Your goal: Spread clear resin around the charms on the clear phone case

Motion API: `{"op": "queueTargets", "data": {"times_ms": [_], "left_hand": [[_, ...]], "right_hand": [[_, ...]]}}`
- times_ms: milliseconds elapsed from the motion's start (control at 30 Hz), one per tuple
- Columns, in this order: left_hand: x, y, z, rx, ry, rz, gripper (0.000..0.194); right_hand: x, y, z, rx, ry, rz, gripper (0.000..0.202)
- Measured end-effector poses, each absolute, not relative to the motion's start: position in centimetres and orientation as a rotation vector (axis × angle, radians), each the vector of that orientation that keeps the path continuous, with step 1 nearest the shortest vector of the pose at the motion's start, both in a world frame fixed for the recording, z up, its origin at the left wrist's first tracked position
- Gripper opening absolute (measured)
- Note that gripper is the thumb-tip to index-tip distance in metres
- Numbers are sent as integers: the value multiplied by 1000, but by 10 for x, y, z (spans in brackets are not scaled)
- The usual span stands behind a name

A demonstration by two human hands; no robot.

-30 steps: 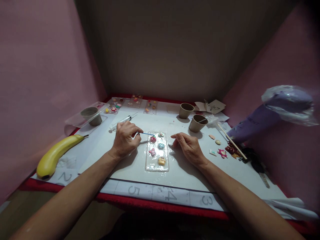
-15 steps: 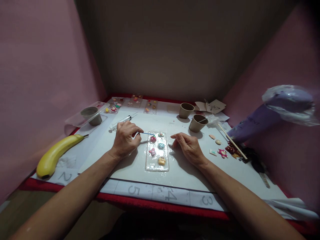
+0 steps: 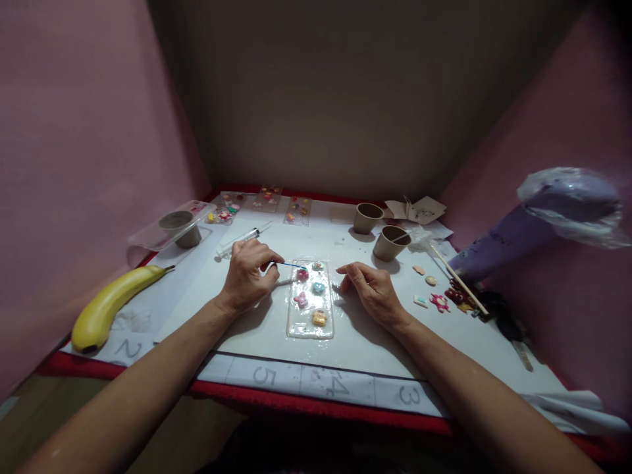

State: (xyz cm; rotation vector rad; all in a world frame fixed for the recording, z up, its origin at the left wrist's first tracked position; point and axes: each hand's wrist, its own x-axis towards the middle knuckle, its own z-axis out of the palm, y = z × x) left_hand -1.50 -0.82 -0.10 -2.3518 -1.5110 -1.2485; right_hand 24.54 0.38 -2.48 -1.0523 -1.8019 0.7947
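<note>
My left hand [image 3: 251, 273] is closed, pinching a thin blue stick [image 3: 291, 264] between thumb and fingers. The stick's far end reaches over a dark pink charm [image 3: 302, 275] on a clear, glossy phone case [image 3: 311, 329]. Also on the case are a blue charm [image 3: 318, 288], a pink rabbit-shaped charm [image 3: 301, 300], a yellow charm [image 3: 319, 318] and a pale round one [image 3: 318, 266]. To the right of the case, my right hand [image 3: 371, 289] rests on the white board, its index finger stretched out and the others loosely bent. Nothing shows in it.
A yellow banana [image 3: 116, 309] lies at left, near a syringe [image 3: 239, 242]. Two brown cups [image 3: 392, 245] stand behind my right hand. Loose charms [image 3: 439, 303] and a wooden stick [image 3: 459, 280] lie at right, beside a purple plastic-wrapped object [image 3: 513, 237]. Several decorated cases [image 3: 297, 212] lie at the back.
The blue stick's tip has shifted very slightly over the dark pink charm. Both hands are otherwise almost where they were.
</note>
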Motion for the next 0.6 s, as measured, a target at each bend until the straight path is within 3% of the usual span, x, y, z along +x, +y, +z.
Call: {"op": "queueTargets", "data": {"times_ms": [600], "left_hand": [[-16, -8, -3, -2370, -1404, -1265, 19]], "right_hand": [[245, 3, -24, -1068, -1817, 792, 38]]}}
